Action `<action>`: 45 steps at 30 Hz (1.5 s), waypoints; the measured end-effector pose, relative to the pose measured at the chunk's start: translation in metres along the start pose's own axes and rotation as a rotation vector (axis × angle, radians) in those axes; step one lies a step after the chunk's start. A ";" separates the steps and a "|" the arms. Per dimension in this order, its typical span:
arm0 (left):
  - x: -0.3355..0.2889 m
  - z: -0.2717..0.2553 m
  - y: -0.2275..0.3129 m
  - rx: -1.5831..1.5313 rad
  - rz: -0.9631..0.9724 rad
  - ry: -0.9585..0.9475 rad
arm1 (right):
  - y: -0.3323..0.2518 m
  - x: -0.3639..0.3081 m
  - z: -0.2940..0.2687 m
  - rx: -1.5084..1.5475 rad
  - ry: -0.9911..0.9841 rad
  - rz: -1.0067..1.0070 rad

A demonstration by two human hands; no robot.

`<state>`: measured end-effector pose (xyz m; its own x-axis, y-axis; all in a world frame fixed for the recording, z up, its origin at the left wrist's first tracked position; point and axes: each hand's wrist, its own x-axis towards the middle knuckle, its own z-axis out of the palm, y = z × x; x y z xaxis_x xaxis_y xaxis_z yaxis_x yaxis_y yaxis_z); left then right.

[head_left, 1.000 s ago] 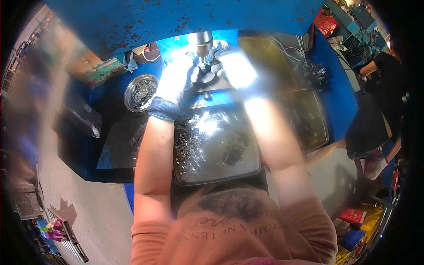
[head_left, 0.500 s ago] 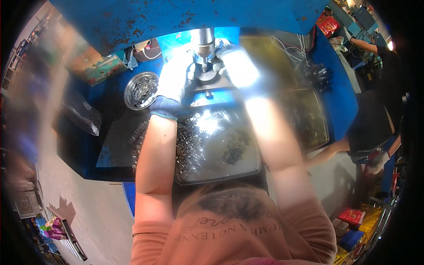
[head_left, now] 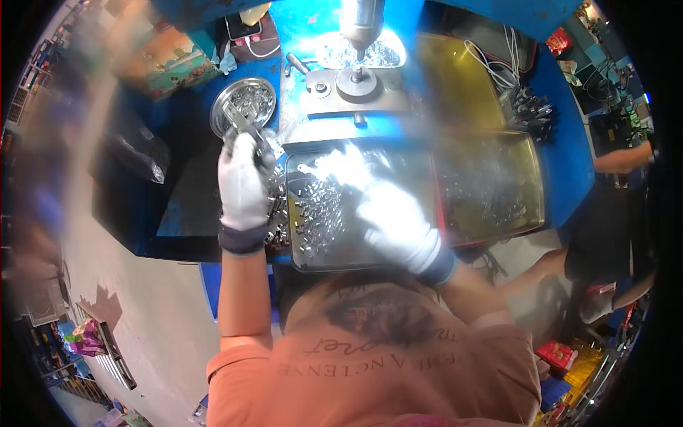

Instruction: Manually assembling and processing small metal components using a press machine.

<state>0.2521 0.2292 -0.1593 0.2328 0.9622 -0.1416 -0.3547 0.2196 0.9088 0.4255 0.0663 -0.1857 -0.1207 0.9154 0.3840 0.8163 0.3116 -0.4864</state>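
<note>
My left hand (head_left: 243, 178), in a white glove with dark fingertips, is closed on a flat metal piece (head_left: 233, 112) with an opening in it. The piece sticks out beyond my fingertips, over the round metal bowl (head_left: 271, 98) of small shiny parts. My right hand (head_left: 398, 220), also gloved, is above the tray (head_left: 363, 265) of small metal parts (head_left: 316, 220). Strong glare and blur hide its fingers. Beyond both hands stands a press, its ram (head_left: 361, 25) above a round die (head_left: 356, 85) on a steel base. Neither hand touches the press.
A hammer-like tool (head_left: 296, 64) lies left of the press. Behind the die is a clear tray (head_left: 395, 53) of bright parts. At right are a yellowish tray (head_left: 530, 178), dark parts (head_left: 530, 110) and white cables (head_left: 491, 60). Another person's arm (head_left: 622, 158) shows farther right.
Both hands have drawn back from the press. My left hand went to the bowl and now holds a flat metal piece; my right came down over the near tray. The view has shifted.
</note>
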 end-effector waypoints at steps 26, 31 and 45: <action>-0.095 0.012 -0.055 0.054 -0.149 -0.238 | -0.038 -0.003 0.016 1.818 0.345 0.812; -0.098 0.027 -0.058 0.069 -0.189 -0.219 | -0.026 -0.010 0.033 1.612 0.344 0.794; -0.098 0.039 -0.038 0.116 -0.282 -0.352 | -0.043 -0.012 0.016 1.686 0.432 0.887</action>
<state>0.2775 0.1199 -0.1646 0.6060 0.7499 -0.2654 -0.1349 0.4257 0.8947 0.3824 0.0459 -0.1818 0.2917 0.8924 -0.3442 -0.7608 -0.0016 -0.6490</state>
